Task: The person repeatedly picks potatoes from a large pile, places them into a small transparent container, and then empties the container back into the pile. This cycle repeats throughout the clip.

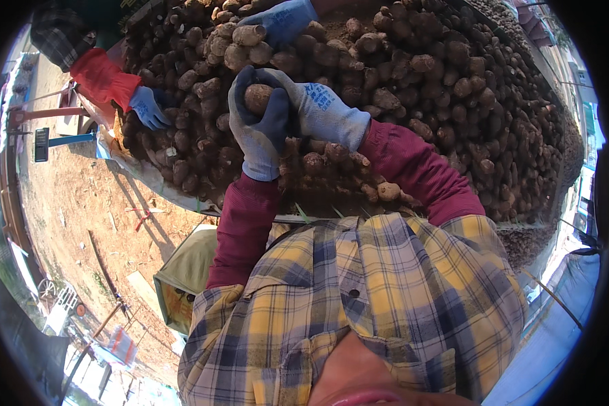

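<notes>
Both of my hands wear grey-blue work gloves with dark palms. They meet over a large heap of brown, soil-covered taro-like tubers (421,63). My left hand (259,129) cups one rounded tuber (258,98), its thumb at the tuber's right side. From the right, my right hand (304,96) reaches over and curls around the same tuber's upper side; its fingertips are partly hidden. Just beyond my hands lies a cluster of paler, cleaner-looking tubers (248,36).
At the left, a co-worker's blue-gloved hand (149,107), below a red sleeve cover (104,76), touches the heap. Another blue glove (284,20) shows at the top; whether it is worn is unclear. A green box-like container (188,276) stands beside me on the left.
</notes>
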Tool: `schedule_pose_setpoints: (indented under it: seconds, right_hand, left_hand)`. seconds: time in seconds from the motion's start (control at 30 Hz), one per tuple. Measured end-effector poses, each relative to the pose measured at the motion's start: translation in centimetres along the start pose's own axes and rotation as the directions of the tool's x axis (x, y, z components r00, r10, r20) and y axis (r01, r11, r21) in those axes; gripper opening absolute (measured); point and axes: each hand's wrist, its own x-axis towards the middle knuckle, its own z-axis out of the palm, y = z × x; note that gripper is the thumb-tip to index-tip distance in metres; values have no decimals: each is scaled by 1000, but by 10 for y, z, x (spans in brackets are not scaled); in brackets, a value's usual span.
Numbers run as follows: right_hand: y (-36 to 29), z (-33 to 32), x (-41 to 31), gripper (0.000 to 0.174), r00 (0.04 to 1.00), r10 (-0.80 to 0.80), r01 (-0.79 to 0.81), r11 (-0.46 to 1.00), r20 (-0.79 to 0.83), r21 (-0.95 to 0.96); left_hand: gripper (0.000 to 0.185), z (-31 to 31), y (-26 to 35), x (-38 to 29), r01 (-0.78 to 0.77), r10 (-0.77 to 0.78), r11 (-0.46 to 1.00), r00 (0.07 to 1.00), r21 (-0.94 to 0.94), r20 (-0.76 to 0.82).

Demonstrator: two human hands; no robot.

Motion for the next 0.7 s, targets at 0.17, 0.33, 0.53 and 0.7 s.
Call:
schedule_pose_setpoints:
  seconds: [0.17, 0.33, 0.53, 0.7]
  right_hand:
    - [-3, -16, 16, 76, 975, 79, 42, 854, 209, -518]
    - [29, -55, 20, 72, 997, -53, -6, 706, -61, -708]
    - [44, -15, -45, 74, 911, 254, -22, 817, 324, -577]
    - [60, 16, -61, 79, 947, 194, 34, 732, 256, -680]
  left_hand:
    - [51, -32, -9, 16, -447, 340, 789, 889, 421, 307]
    - [48, -72, -2, 20, 93, -110, 976, 991, 198, 80]
    - [25, -98, 20, -7, 198, -235, 958, 957, 208, 172]
    - [30, -89, 34, -35, 40, -175, 961, 855, 275, 487]
